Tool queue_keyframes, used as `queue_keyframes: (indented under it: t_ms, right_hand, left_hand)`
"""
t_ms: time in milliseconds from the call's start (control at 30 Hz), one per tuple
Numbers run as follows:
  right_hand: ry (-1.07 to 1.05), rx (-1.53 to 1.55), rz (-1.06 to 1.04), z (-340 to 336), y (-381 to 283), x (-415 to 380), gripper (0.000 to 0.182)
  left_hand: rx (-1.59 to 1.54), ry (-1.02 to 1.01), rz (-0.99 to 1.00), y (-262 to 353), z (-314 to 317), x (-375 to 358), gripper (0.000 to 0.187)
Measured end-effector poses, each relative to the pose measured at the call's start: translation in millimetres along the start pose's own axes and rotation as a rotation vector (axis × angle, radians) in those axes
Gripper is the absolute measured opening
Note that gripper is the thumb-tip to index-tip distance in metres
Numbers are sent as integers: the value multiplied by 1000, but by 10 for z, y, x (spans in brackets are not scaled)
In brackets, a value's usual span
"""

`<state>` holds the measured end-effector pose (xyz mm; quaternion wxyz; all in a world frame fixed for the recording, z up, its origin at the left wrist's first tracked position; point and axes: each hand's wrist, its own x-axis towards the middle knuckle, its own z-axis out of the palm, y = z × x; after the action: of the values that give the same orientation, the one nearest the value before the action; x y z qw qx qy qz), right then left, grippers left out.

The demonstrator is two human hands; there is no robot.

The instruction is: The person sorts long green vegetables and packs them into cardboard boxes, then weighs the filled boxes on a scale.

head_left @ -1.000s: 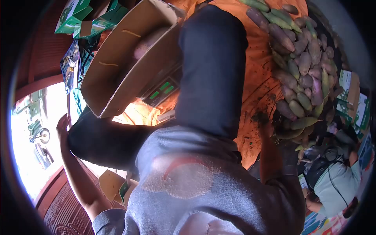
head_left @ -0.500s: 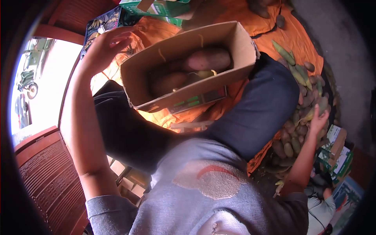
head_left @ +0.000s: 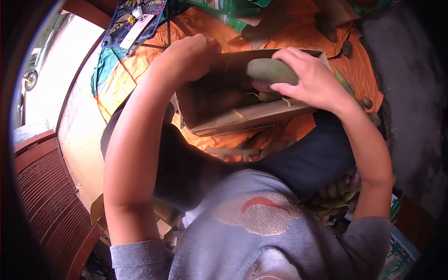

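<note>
My right hand (head_left: 305, 77) is wrapped round a large greenish tuber (head_left: 272, 71) above the right part of an open cardboard box (head_left: 261, 122). Inside the box lie a reddish tuber (head_left: 260, 86) and a smaller greenish piece (head_left: 269, 96); the box's left part is dark. Over the back left edge of the box is my left hand (head_left: 193, 56), its fingers bent and blurred, so what they hold, if anything, cannot be made out.
Orange sheeting (head_left: 368, 74) lies around the box. A phone (head_left: 136, 31) rests on a patterned stand at the back left. Green cartons (head_left: 228, 9) are at the back. Tubers (head_left: 333, 191) are piled beyond my right knee. A carved red wooden panel (head_left: 53, 186) stands at left.
My right hand has come from the pile at the right to above the box, now holding the greenish tuber. My left hand has moved right to the box's back left edge. The view has shifted.
</note>
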<state>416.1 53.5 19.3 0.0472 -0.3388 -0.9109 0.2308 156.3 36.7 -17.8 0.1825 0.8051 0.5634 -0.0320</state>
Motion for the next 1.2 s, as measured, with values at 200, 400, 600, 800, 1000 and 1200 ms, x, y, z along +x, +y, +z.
queue_keyframes:
  t_ms: [200,400,600,800,1000,1200]
  right_hand:
    - [-153,-135,121,635,-120,300,46]
    - [116,45,197,195,130,-214,39]
    - [685,367,477,-338,846,-1223,36]
    - [911,557,751,-128,1349,-1820,45]
    - [768,441,845,-66,1260,-1829,42]
    - [530,336,750,1,1362,-1850,36]
  left_hand:
    - [-14,31,21,-32,38,33,19]
    - [41,27,13,32,-20,-29,21]
    - [-74,6,37,-54,10,-7,25]
    - [36,36,61,-149,-141,-59,37]
    - [-238,37,133,-488,7,30,40]
    - [-264,3,34,-408,-11,-2,38]
